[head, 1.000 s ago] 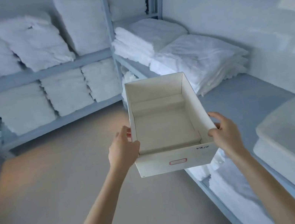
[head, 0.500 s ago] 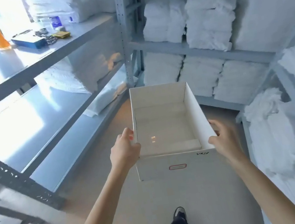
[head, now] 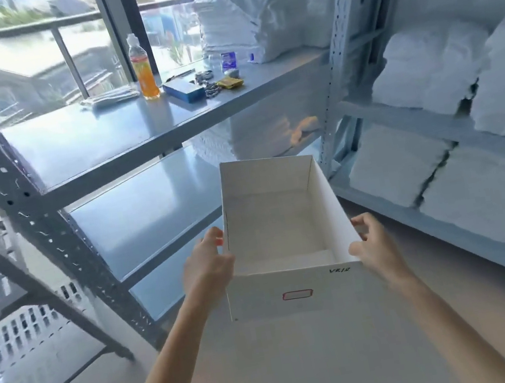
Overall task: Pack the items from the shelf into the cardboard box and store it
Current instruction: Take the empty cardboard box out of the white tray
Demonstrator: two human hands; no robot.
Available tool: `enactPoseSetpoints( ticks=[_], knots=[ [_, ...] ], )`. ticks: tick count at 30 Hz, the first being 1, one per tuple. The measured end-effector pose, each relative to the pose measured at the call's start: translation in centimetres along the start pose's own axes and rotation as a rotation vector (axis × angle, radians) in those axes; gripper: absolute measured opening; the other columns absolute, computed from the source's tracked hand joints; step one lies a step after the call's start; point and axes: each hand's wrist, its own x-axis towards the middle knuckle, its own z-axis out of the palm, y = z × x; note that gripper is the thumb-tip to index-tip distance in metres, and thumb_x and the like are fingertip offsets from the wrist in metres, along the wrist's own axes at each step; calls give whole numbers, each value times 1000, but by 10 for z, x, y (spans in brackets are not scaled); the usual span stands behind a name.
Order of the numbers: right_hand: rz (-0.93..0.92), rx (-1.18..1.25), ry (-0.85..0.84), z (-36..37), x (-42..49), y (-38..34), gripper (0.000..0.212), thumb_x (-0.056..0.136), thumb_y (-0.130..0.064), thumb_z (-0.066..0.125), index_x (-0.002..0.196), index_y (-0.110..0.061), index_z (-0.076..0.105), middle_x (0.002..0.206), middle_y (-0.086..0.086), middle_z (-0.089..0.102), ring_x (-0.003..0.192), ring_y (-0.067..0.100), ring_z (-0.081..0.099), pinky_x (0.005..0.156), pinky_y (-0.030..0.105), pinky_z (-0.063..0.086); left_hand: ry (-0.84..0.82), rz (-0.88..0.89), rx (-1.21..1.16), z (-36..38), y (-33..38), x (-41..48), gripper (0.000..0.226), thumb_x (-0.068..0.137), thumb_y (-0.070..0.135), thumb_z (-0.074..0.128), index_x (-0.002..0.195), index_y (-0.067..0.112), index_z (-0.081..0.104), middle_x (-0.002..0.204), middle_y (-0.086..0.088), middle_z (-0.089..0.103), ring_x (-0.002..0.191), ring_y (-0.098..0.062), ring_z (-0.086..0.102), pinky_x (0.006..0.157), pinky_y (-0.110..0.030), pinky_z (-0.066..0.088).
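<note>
I carry an empty white cardboard box (head: 298, 294) in front of me, its open top up and a red-outlined label on its near wall. My left hand (head: 207, 264) grips its left wall and my right hand (head: 372, 246) grips its right wall. On the grey metal shelf (head: 95, 140) ahead lie the items: an orange drink bottle (head: 143, 72), a blue flat box (head: 183, 90), a yellow packet (head: 229, 82), a small blue-and-white carton (head: 229, 60), dark metal bits (head: 211, 90) and a wrapped white bundle (head: 110, 97).
Stacks of folded white linen (head: 252, 17) fill the shelf's right end and the racks (head: 455, 130) to the right. A slanted perforated steel post (head: 50, 231) stands at left, with lower shelves (head: 147, 209) beneath. A window lies behind. Tan floor (head: 274, 371) is underfoot.
I have turned left with the box held the same way. The view swung from the linen racks to the window shelf, and its items now stand nearer and more central.
</note>
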Motion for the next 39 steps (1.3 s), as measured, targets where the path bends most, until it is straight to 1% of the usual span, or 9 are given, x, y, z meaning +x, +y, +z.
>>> enactPoseSetpoints(
  ticks=[3, 8, 14, 17, 21, 25, 27, 33, 39],
  knots=[
    [-46, -20, -17, -2, 40, -7, 37, 73, 8, 53, 103, -13, 52, 101, 1, 63, 92, 27, 60, 75, 38, 48, 59, -15, -13, 12, 10, 21, 34, 79, 10, 51, 109, 24, 52, 123, 5, 58, 100, -25, 58, 82, -31, 40],
    [-92, -16, -67, 18, 94, -25, 33, 70, 7, 54, 96, -13, 54, 97, 1, 63, 92, 26, 59, 79, 41, 48, 118, -104, -20, 15, 9, 57, 36, 78, 10, 49, 111, 26, 51, 124, 6, 58, 101, -26, 59, 80, -32, 39],
    [-140, -19, -174, 61, 161, -61, 32, 69, 7, 51, 88, -19, 52, 85, 0, 64, 87, 30, 60, 70, 35, 45, 197, -179, -28, 0, -2, 115, 33, 79, 10, 50, 108, 25, 53, 120, 4, 59, 100, -28, 59, 81, -35, 41],
    [-186, -15, -176, 85, 198, -90, 33, 69, 5, 50, 89, -21, 51, 86, 14, 66, 84, 37, 59, 73, 42, 48, 265, -158, -50, -16, -6, 154, 32, 79, 11, 50, 108, 25, 52, 119, 6, 59, 96, -27, 60, 79, -33, 41],
    [-247, -6, -165, 117, 243, -140, 34, 69, 4, 49, 93, -19, 51, 83, 22, 67, 64, 31, 53, 60, 35, 40, 348, -131, -56, -50, -6, 214, 32, 78, 11, 50, 106, 27, 52, 118, 7, 58, 93, -26, 61, 77, -32, 42],
    [-276, -4, -180, 149, 285, -190, 33, 73, 5, 49, 93, -21, 50, 86, 21, 69, 61, 30, 53, 56, 31, 39, 387, -131, -47, -82, -9, 269, 29, 79, 13, 51, 103, 28, 52, 119, 7, 58, 94, -26, 60, 79, -33, 42],
    [-301, 0, -185, 166, 303, -210, 32, 75, 6, 50, 95, -19, 51, 90, 16, 69, 66, 28, 56, 58, 32, 42, 404, -147, -53, -94, -13, 293, 30, 79, 12, 51, 105, 26, 53, 120, 5, 59, 95, -27, 60, 81, -34, 44],
    [-329, -12, -257, 209, 342, -252, 30, 79, 7, 48, 97, -16, 49, 86, 5, 59, 88, 35, 60, 76, 50, 53, 451, -204, 8, -117, -25, 344, 31, 81, 9, 50, 109, 20, 52, 117, -3, 61, 96, -32, 57, 77, -33, 39],
    [-401, 25, -311, 236, 387, -273, 31, 77, 7, 50, 97, -17, 51, 101, 13, 69, 90, 30, 63, 75, 41, 54, 517, -234, 42, -124, -25, 381, 31, 83, 10, 50, 113, 19, 52, 120, -1, 61, 94, -29, 57, 74, -32, 36]
  ],
)
